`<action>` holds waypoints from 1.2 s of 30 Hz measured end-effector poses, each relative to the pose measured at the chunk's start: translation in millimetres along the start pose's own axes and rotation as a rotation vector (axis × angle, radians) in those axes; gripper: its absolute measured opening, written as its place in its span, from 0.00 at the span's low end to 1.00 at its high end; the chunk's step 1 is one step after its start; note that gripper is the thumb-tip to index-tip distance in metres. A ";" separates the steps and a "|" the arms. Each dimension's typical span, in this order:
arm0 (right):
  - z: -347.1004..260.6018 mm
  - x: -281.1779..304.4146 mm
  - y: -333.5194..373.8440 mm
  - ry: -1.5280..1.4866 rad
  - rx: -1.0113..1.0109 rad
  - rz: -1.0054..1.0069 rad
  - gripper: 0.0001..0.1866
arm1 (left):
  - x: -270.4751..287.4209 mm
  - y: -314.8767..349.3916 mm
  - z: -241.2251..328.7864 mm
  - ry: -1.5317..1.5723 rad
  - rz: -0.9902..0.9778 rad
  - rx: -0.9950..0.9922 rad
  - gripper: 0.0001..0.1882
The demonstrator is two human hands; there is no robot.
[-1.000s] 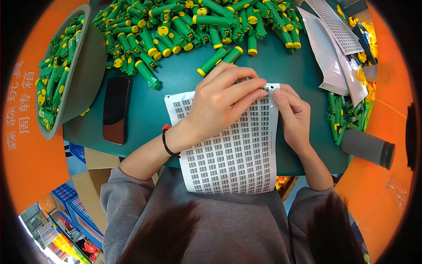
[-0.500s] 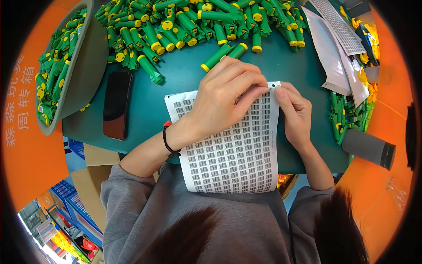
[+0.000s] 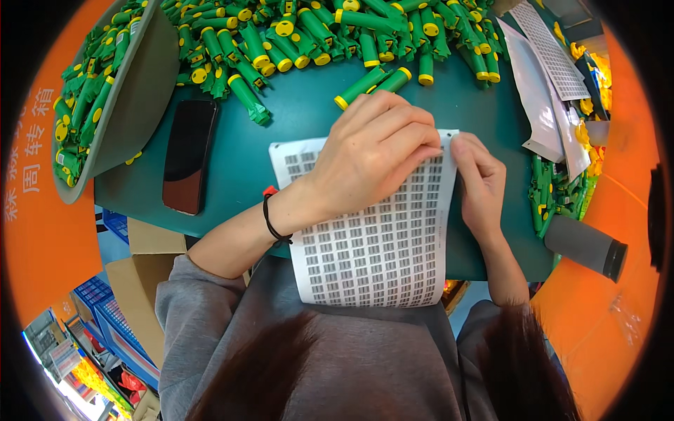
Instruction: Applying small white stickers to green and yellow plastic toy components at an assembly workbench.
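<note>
A white sheet of small barcode stickers hangs curved from the table edge toward my lap. My right hand is closed on its upper right corner, the thumb on the front. My left hand reaches across the sheet's upper part and hides several rows of stickers. Its thumb and fingers are pinched together at the top right stickers. What lies between those fingertips is too small to make out. Just beyond the left knuckles lie two green tubes with yellow ends.
A heap of green and yellow tubes covers the table's far side. More fill a grey tub at left, beside a black phone. White sheets lie at right, above a grey cylindrical bottle. An open cardboard box stands below left.
The left fingertips have shifted slightly down along the top right stickers, and the fingers look more curled. My right hand keeps the corner. The whole view has shifted a little.
</note>
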State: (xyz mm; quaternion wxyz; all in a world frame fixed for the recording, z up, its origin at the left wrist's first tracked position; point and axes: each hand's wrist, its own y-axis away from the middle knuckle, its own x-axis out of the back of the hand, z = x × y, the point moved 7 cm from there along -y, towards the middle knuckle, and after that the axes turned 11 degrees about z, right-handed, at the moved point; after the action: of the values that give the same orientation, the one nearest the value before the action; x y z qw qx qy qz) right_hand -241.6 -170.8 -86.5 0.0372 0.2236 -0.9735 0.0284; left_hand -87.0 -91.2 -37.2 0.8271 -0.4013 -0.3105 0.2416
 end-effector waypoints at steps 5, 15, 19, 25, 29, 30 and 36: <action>-14.0 10.8 -65.1 0.562 0.219 0.289 0.19 | 3.3 -2.5 -0.3 0.099 0.019 0.089 0.09; -23.4 14.7 -78.0 0.873 0.359 0.268 0.17 | 21.4 -9.0 -11.7 0.106 0.060 0.189 0.07; -39.6 22.6 -39.3 0.360 0.450 0.222 0.16 | 24.6 -14.1 -8.9 0.164 0.029 0.239 0.06; -33.5 -6.7 7.0 -0.189 0.110 -0.005 0.22 | 19.9 -22.1 2.7 0.322 -0.078 0.311 0.06; -26.9 -4.9 9.4 -0.140 0.176 -0.052 0.22 | 7.9 -10.4 -0.2 0.383 -0.210 0.440 0.06; -25.6 -5.5 9.5 -0.141 0.150 -0.053 0.22 | 7.8 -9.8 -0.1 0.382 -0.213 0.444 0.06; -23.5 -4.7 10.8 -0.090 0.152 -0.048 0.20 | 6.1 -7.3 -2.3 0.358 -0.228 0.495 0.05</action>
State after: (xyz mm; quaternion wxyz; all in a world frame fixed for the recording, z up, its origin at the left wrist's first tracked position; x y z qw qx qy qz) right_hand -240.6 -157.4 -64.0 -0.0230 0.2502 -0.9636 0.0914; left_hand -80.1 -92.5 -30.4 0.9628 -0.1869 -0.1349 0.1409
